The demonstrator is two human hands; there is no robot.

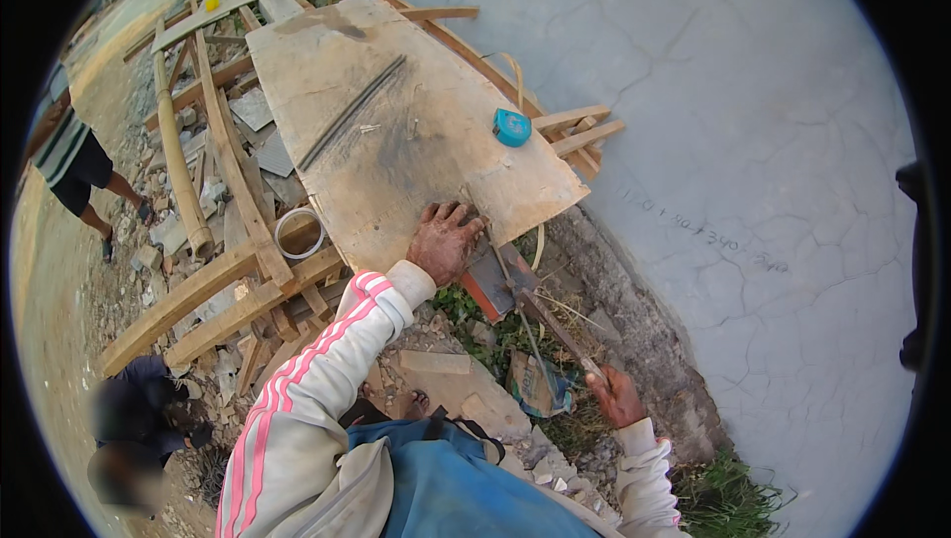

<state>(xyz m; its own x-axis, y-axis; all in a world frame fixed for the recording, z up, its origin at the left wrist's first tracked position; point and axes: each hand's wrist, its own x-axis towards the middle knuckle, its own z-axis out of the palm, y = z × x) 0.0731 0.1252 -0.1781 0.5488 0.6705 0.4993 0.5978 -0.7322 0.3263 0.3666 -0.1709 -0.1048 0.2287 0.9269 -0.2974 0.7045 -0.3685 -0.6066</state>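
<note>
My left hand (443, 242) lies palm down at the near edge of a stained board (287, 72), fingers apart and slightly bent, touching a thin metal rod (535, 346). The rod crosses a bending tool with an orange-red base (482, 289), just below the board. My right hand (616, 397) is closed on the tool's long lever handle (560, 334). On the board lie several thin dark rods (352, 112) and a teal tape measure (511, 127).
Timber (233, 166), bamboo (178, 171), rubble and a white ring (298, 253) lie left of the board. A person in shorts (77, 171) stands at left; dark-clothed figures (134, 409) are low at lower left. A cracked grey wall (763, 171) runs along the right, above weeds (723, 484).
</note>
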